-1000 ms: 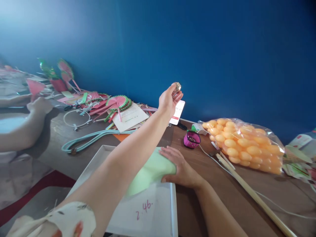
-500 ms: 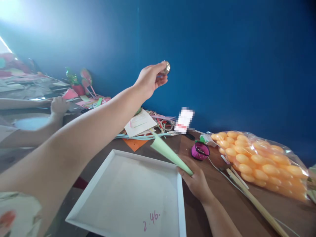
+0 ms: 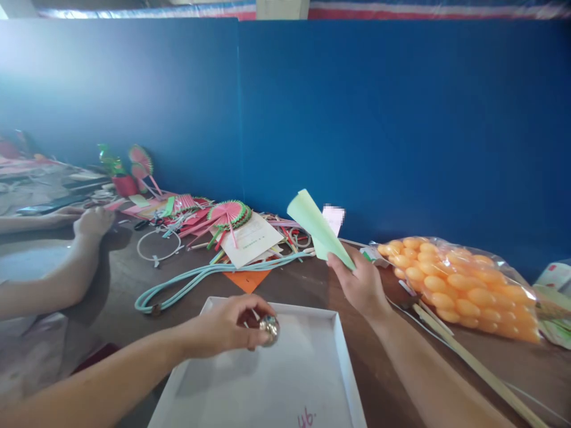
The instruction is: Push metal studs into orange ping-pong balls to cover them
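My left hand (image 3: pixel 227 327) hovers over the white tray (image 3: pixel 312 380) and pinches a small shiny silver round object (image 3: pixel 269 329) at its fingertips. My right hand (image 3: pixel 361 285) is raised above the brown table to the right of the tray, fingers closed on a folded light-green paper sheet (image 3: pixel 317 229) that points up and to the left.
A clear bag of orange balls (image 3: pixel 459 279) lies at the right beside long wooden sticks (image 3: pixel 468 356). Pink and green paper fans (image 3: pixel 227 215), a teal cord (image 3: pixel 196 276) and papers crowd the back of the table. Another person's arm and hand (image 3: pixel 91 223) rest at the left.
My left hand came down from high against the blue wall to just over the tray, still pinching the shiny object. My right hand lifted the green paper off the tray and raised it.
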A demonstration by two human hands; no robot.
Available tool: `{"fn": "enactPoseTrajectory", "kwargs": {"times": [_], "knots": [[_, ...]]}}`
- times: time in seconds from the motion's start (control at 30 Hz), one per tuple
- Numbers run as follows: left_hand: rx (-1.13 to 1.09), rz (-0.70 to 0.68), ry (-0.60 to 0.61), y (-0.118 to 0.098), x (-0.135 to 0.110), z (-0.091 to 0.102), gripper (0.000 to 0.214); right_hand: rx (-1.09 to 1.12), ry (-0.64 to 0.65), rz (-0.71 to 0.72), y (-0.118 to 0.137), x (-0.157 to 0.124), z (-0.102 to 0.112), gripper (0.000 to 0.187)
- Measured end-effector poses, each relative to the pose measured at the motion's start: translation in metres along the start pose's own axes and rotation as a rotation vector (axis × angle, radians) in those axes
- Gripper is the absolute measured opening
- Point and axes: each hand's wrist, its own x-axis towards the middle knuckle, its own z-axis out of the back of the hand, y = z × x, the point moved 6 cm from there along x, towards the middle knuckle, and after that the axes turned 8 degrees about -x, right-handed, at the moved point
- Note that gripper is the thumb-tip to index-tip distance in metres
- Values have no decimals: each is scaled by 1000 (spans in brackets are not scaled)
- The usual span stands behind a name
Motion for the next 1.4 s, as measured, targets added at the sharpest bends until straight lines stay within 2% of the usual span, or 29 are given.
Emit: {"fn": "enactPoseTrajectory", "kwargs": {"times": [0.1, 0.2, 0.3, 0.43, 0.53, 0.6, 0.67, 0.73, 0.77, 0.83, 0.9, 0.97, 1.07, 1.13, 1.23, 1.33, 1.4], "knots": [[97, -7, 43, 9, 4, -17, 48, -61, -8, 160, 34, 36, -25, 36], [152, -45, 61, 7, 6, -29, 49, -63, -4, 317, 64, 69, -67, 34], [153, -69, 85, 7, 5, -36, 48, -79, -15, 389, 80, 92, -112, 33], [102, -64, 54, 12, 4, -37, 48, -132, 14, 393, 83, 113, -164, 37], [70, -65, 34, 15, 6, -36, 49, -161, 41, 362, 80, 126, -190, 41], [51, -57, 28, 14, 8, -36, 49, -167, 73, 312, 77, 131, -202, 54], [36, -35, 16, 14, 10, -35, 50, -171, 149, 279, 73, 133, -213, 77], [29, -15, 2, 14, 13, -33, 50, -180, 246, 298, 70, 130, -220, 95], [25, -11, -5, 15, 14, -33, 51, -187, 281, 325, 69, 127, -221, 98], [17, -12, -23, 17, 17, -31, 52, -197, 301, 386, 67, 121, -215, 90], [17, -13, -44, 20, 18, -29, 52, -181, 288, 455, 66, 113, -198, 77], [24, -23, -67, 21, 18, -27, 51, -136, 298, 476, 61, 102, -173, 63], [46, -59, -86, 15, 14, -24, 51, -65, 308, 419, 44, 80, -125, 46], [61, -93, -96, 6, 13, -21, 48, -40, 294, 298, 20, 62, -91, 38], [53, -155, -141, -12, 21, -11, 42, -10, 241, 57, -32, 29, -47, 36], [58, -217, -193, -26, 49, 2, 43, 57, 221, -199, -85, -7, -20, 40], [199, -271, -311, -34, 76, 17, 43, 63, 199, -324, -110, -28, -10, 40]]}}
